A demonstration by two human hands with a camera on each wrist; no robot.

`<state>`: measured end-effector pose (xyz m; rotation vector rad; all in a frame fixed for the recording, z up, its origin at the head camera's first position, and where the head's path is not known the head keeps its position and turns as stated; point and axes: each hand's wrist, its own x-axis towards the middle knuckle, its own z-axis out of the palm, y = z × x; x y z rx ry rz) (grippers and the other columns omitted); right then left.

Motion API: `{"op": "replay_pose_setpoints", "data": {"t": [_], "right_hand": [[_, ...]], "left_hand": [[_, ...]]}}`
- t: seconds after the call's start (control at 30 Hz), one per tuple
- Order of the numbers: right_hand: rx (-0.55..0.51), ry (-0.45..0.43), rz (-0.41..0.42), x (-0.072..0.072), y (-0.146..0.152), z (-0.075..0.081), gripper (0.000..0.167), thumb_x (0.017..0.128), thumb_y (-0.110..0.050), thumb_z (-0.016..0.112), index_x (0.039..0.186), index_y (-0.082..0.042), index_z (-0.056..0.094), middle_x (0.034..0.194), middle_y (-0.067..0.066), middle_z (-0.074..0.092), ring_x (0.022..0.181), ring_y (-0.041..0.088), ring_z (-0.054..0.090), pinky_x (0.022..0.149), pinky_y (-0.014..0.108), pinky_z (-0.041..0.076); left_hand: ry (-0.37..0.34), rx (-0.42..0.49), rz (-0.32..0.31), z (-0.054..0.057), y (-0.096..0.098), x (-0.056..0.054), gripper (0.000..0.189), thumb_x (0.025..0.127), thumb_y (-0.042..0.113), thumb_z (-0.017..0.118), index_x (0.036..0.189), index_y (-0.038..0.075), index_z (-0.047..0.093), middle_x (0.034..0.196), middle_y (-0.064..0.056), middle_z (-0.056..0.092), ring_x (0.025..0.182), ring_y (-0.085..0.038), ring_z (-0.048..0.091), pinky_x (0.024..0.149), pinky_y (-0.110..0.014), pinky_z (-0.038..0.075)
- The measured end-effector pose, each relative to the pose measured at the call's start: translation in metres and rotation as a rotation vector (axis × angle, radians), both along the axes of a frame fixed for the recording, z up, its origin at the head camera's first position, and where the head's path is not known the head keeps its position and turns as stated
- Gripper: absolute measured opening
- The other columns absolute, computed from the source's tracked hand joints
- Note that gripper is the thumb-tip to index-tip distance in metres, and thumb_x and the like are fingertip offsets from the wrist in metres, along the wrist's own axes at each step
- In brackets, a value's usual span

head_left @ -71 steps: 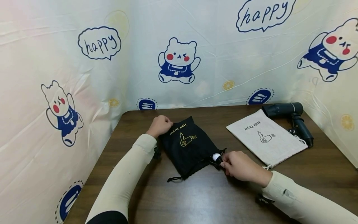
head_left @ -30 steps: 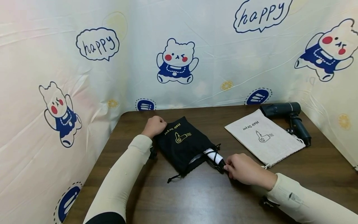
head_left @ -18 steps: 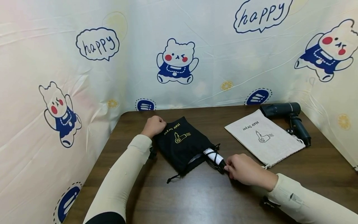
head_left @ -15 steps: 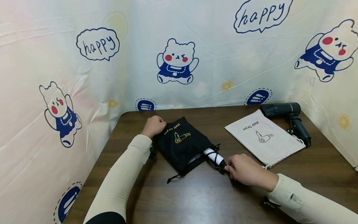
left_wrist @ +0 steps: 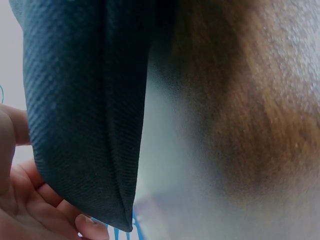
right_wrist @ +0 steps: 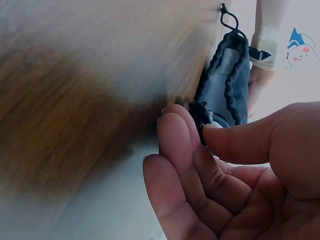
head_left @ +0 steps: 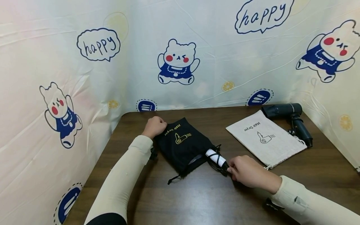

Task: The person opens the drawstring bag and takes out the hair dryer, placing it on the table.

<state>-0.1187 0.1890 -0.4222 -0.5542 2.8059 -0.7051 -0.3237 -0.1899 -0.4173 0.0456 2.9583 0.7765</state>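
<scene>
A black drawstring pouch [head_left: 194,150] printed "Hair Dryer" lies on the table, its mouth toward the lower right. My left hand [head_left: 154,127] pinches its closed far-left corner; the left wrist view has the dark cloth [left_wrist: 85,115] between thumb and fingers. From the mouth sticks the white handle of a hair dryer [head_left: 215,157], a black cord looped around it; the dryer's remainder is hidden inside. My right hand [head_left: 251,172] pinches the black cord end of that handle with thumb and fingers. In the right wrist view the pouch [right_wrist: 240,80] gapes beyond the fingertips.
A pale drawstring pouch [head_left: 264,137], also printed "Hair Dryer", lies flat on the right of the brown table [head_left: 180,203]. Behind it, near the table's right edge, rests a dark hair dryer [head_left: 284,109]. A patterned curtain [head_left: 219,47] surrounds the back and sides.
The white handle has slid further out of the black pouch as my right hand moved to the right and slightly nearer. My left hand, still on the corner, shifted a little left with the pouch.
</scene>
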Motion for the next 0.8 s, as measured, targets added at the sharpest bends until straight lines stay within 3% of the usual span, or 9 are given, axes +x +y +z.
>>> {"op": "replay_pose_setpoints", "data": {"t": [0.8], "right_hand": [[0.035, 0.033, 0.021, 0.0098, 0.0051, 0.0033, 0.03, 0.098, -0.018, 0.07, 0.069, -0.023, 0.062, 0.057, -0.018, 0.054, 0.053, 0.002, 0.049, 0.055, 0.025, 0.042]], "left_hand": [[0.004, -0.046, 0.023, 0.0024, -0.0066, -0.0012, 0.043, 0.098, 0.027, 0.052, 0.056, 0.017, 0.044, 0.054, 0.003, 0.035, 0.051, -0.02, 0.044, 0.055, -0.034, 0.04]]}}
